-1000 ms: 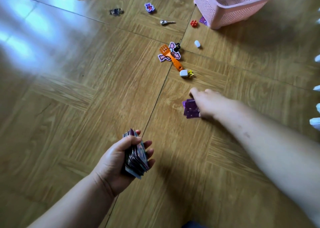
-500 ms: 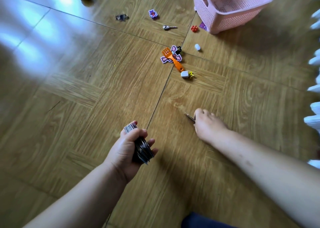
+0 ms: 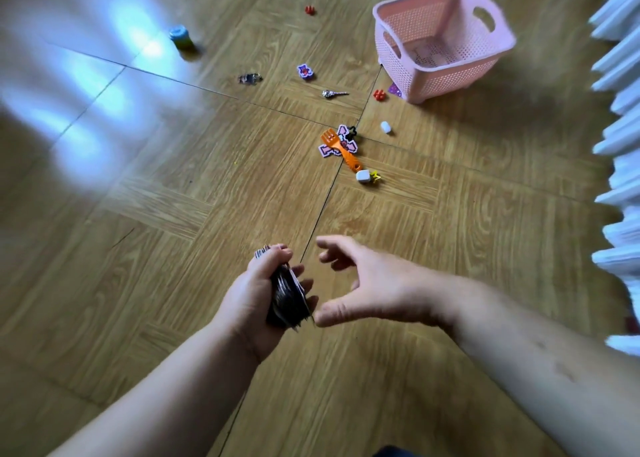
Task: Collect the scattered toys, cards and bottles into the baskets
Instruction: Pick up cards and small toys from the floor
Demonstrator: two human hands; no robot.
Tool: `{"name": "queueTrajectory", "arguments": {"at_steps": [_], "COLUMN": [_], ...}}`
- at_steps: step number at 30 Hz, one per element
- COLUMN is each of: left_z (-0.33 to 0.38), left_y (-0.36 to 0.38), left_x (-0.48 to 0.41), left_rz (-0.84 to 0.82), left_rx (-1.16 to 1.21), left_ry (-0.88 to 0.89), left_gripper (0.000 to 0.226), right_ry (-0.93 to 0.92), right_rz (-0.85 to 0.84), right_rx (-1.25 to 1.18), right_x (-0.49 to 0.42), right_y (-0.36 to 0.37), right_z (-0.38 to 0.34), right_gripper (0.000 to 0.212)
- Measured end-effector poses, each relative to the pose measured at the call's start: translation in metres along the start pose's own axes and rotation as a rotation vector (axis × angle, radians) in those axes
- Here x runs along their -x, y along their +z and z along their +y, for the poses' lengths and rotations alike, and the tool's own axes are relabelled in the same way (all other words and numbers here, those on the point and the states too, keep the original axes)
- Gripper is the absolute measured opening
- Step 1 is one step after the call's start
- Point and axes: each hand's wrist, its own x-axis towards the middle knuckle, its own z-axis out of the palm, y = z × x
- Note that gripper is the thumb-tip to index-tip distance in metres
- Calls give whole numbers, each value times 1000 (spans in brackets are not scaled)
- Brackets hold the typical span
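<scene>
Cards consolidated: the card lifted off the floor a moment ago has joined the stack, so the stack is ready for the basket.
Left hand [image 3: 256,293] grips the card stack [image 3: 289,297], well apart from the pink basket [image 3: 450,82]. The right hand [image 3: 374,283], now empty, is spread alongside. The orange fork [image 3: 341,148] lies nearer the basket.

card stack [image 3: 288,297]: dark, edge-on (gripped) | pink basket [image 3: 450,82]: upright, floor

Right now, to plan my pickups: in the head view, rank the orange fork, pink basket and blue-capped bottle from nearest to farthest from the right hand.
1. Orange fork, just ahead of the right hand.
2. Pink basket, farther ahead and to the right.
3. Blue-capped bottle, far ahead on the left.
</scene>
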Motion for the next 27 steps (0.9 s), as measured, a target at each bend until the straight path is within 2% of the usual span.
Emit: {"name": "queueTrajectory", "arguments": {"at_steps": [1, 3, 4, 6, 10, 13, 17, 20, 23, 27], "left_z": [0, -4, -7, -8, -1, 2, 5, 7, 13, 20], "left_y": [3, 15, 22, 32, 39, 43, 51, 57, 68, 79], "left_x": [3, 12, 16, 24, 28, 31, 34, 30, 22, 12], "left_rz": [-34, -191, -284, -408, -578, -570, -584, -581, -624, -647], "left_rx": [-2, -36, -56, -76, 2, -89, -98, -135, -192, -306], "left_ry": [-15, -89, -123, -145, -158, -140, -130, -148, -180, -219], "left_gripper": [28, 51, 55, 46, 35, 36, 18, 13, 30, 38], "right_ry": [-25, -101, -132, -167, -218, -274, -292, -280, -254, -254], "right_rz": [77, 122, 127, 167, 306, 297, 371, 359, 312, 359], "right_rx": [128, 218, 214, 159, 79, 151, 114, 19, -113, -170], "right_x": [3, 7, 9, 13, 22, 23, 22, 22, 22, 16], "right_y": [4, 14, 18, 16, 7, 9, 6, 2, -9, -26], "right_z": [-2, -6, -8, -12, -10, -8, -7, -4, 1, 6], "right_gripper": [124, 142, 144, 139, 128, 132, 113, 127, 134, 108]}}
